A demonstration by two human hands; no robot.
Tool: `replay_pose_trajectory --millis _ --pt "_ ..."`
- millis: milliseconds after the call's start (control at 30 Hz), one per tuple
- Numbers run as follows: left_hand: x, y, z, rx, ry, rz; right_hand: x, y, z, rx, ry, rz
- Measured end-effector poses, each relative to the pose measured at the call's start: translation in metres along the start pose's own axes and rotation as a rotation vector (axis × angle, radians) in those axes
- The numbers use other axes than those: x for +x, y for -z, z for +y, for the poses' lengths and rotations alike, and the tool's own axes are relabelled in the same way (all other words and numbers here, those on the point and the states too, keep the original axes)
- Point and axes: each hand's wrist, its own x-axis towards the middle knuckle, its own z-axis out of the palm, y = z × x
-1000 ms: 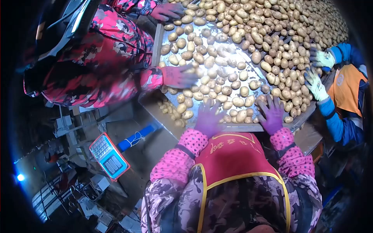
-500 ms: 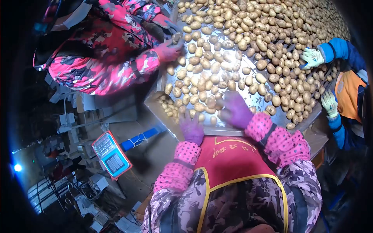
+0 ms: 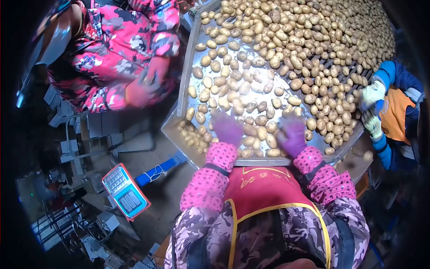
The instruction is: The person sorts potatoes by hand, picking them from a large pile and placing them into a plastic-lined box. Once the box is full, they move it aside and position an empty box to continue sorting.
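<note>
Both my hands wear purple gloves and reach over the front rim of a metal sorting tray [image 3: 264, 162]. My left hand [image 3: 227, 129] is among potatoes [image 3: 261, 120] at the front left of the tray, its fingers smeared by motion. To its right, my right hand [image 3: 292, 136] is beside more potatoes near the front edge, and its fingers are blurred too. Whether either hand grips a potato cannot be made out. Smaller potatoes [image 3: 190, 138] gather in the tray's front-left corner.
A large potato heap [image 3: 309, 31] covers the back and right. At the left, a co-worker's gloved hands [image 3: 145, 87] are off the tray. Another co-worker's pale gloves [image 3: 372, 95] are at the right edge. A scale display [image 3: 127, 192] on a blue post [image 3: 159, 170] stands front left.
My left hand has moved forward and slightly right; my right hand has shifted right and back toward me. The left co-worker's hands have left the tray. The right co-worker's hands have come together.
</note>
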Motion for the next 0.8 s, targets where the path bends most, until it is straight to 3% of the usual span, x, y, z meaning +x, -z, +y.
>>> replay_pose_trajectory --millis 33,67,100,133,167,233,333,433,500,533,567,600,633,700,767,800 --pt "-0.004 -0.012 0.003 -0.150 -0.115 -0.018 -0.004 0.002 0.017 -0.069 -0.058 0.202" --pt "-0.007 0.002 0.015 -0.112 -0.241 -0.239 -0.006 0.010 0.024 -0.167 -0.156 0.259" --pt "-0.027 -0.013 0.020 -0.319 -0.305 -0.052 -0.010 0.017 0.028 -0.262 -0.255 0.308" --pt "-0.042 0.005 0.030 -0.272 -0.361 -0.056 -0.021 0.001 0.037 -0.362 -0.254 0.296" --pt "-0.050 0.018 0.037 -0.325 -0.388 -0.217 -0.026 -0.006 0.030 -0.357 -0.246 0.293" --pt "-0.071 0.019 0.033 -0.398 -0.618 -0.226 -0.036 -0.018 0.011 -0.263 -0.253 0.037" --pt "-0.067 0.023 0.021 -0.285 -0.615 -0.348 -0.033 -0.043 0.006 -0.282 -0.182 0.077" --pt "-0.067 0.031 0.002 -0.278 -0.476 -0.390 -0.032 -0.044 0.001 -0.268 -0.147 0.080" --pt "-0.067 0.025 -0.014 -0.335 -0.431 -0.334 -0.035 -0.050 0.002 -0.198 -0.084 0.202" --pt "-0.058 0.034 -0.020 -0.281 -0.257 -0.385 -0.032 -0.043 -0.006 -0.201 -0.084 0.203" --pt "-0.054 0.041 -0.027 -0.226 -0.084 -0.433 -0.026 -0.030 -0.021 -0.062 -0.028 0.095" --pt "-0.056 0.041 -0.037 -0.230 -0.085 -0.429 -0.018 -0.023 -0.034 0.076 0.029 -0.013" --pt "-0.060 0.038 -0.051 -0.136 -0.066 -0.328 -0.005 -0.023 -0.041 0.076 0.212 0.131" --pt "-0.067 0.022 -0.079 -0.035 -0.034 -0.230 0.042 -0.031 -0.037 0.069 0.255 0.189" --pt "-0.070 0.002 -0.105 -0.110 0.150 0.021 0.095 -0.036 -0.041 -0.042 0.158 0.350" --pt "-0.073 0.006 -0.110 -0.105 0.204 0.009 0.105 -0.041 -0.049 -0.037 0.163 0.354"
